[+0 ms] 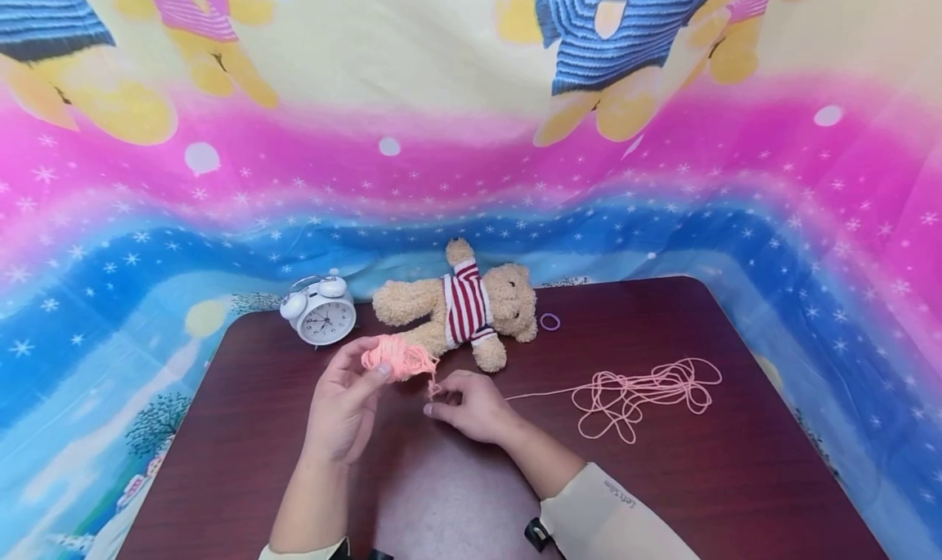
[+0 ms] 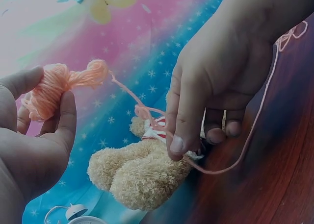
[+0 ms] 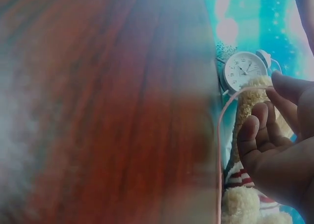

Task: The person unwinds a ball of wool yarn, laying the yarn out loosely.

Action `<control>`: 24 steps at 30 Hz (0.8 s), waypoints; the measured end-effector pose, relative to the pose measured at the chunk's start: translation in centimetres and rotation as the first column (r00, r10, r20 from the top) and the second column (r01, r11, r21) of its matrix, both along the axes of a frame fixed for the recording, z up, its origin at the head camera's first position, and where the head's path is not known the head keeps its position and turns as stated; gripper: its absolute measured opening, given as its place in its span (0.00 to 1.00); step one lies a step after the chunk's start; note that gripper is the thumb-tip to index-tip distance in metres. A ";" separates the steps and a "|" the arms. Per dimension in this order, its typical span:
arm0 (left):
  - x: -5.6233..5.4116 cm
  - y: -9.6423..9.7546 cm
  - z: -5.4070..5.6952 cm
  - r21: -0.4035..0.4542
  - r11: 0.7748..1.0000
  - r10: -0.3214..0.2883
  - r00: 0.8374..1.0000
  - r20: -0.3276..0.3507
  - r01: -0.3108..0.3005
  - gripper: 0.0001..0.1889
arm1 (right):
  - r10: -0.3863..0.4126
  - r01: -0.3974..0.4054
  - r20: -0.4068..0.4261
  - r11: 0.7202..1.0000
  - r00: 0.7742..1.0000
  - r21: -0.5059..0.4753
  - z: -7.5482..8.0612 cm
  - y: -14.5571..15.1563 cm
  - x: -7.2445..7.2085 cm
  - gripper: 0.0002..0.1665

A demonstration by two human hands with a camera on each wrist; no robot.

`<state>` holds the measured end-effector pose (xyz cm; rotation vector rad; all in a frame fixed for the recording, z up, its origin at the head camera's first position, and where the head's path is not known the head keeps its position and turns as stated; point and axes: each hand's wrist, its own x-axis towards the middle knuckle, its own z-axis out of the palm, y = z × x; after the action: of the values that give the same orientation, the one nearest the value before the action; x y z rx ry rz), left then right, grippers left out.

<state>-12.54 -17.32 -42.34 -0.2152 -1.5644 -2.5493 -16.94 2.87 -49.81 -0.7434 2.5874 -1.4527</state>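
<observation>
My left hand (image 1: 342, 409) grips a wound bundle of peach yarn (image 1: 397, 357) between thumb and fingers, raised over the table. In the left wrist view, the bundle (image 2: 51, 89) has a looped end sticking out, and a strand leads from it to my right hand (image 2: 216, 82). Thumb and index finger of that hand pinch the strand, with a small tangle just beside the fingertips. From the right hand (image 1: 474, 409) the strand runs right to a loose pile of yarn (image 1: 648, 392) on the table.
A teddy bear (image 1: 467, 306) in a red-striped shirt lies on its back behind the hands. The white alarm clock (image 1: 324, 319) stands at the table's back left. A purple ring (image 1: 549, 322) lies by the bear's head. A printed cloth (image 1: 441, 176) hangs around the dark table (image 1: 243, 429).
</observation>
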 end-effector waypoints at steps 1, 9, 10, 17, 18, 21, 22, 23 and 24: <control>0.0 0.0 0.0 0.003 1.000 0.001 1.000 0.001 -0.001 0.18 | 0.003 -0.003 -0.008 1.000 1.000 -0.002 0.1 0.0 0.0 0.08; -0.1 -0.9 -0.2 0.031 0.999 0.022 1.000 -0.014 -0.022 0.18 | 0.023 -0.022 -0.030 0.999 0.999 0.023 0.2 1.0 -0.3 0.03; -0.1 -1.0 -0.3 0.035 0.999 0.025 1.000 -0.016 -0.024 0.18 | 0.029 -0.028 -0.032 0.999 0.999 0.030 0.2 1.2 -0.3 0.03; -0.1 -1.8 -0.2 0.050 0.998 0.034 0.999 -0.018 -0.033 0.18 | 0.056 -0.051 -0.048 0.994 0.997 0.093 0.5 2.7 -0.1 0.05; -0.1 -1.9 -0.2 0.052 0.998 0.035 0.999 -0.020 -0.034 0.18 | 0.057 -0.052 -0.050 0.994 0.997 0.098 0.6 2.9 0.0 0.04; -0.1 -2.3 -0.1 0.060 0.997 0.041 0.999 -0.020 -0.039 0.18 | 0.056 -0.050 -0.054 0.991 0.997 0.120 0.7 3.7 0.1 0.04; 0.0 -2.4 -0.1 0.062 0.997 0.044 0.999 -0.018 -0.043 0.18 | 0.057 -0.050 -0.057 0.990 0.997 0.129 0.7 4.0 0.1 0.03; 0.0 -2.5 -0.1 0.063 0.997 0.047 0.999 -0.015 -0.046 0.18 | 0.058 -0.049 -0.061 0.989 0.996 0.136 0.7 4.3 0.1 0.04; 0.0 -2.7 -0.1 0.065 0.997 0.050 0.999 -0.010 -0.050 0.18 | 0.059 -0.048 -0.073 0.989 0.996 0.143 0.7 4.6 0.1 0.04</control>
<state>-12.56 -19.99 -42.43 -0.1812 -1.4616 -2.5509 -16.88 7.51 -49.10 -0.8593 2.6701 -1.2349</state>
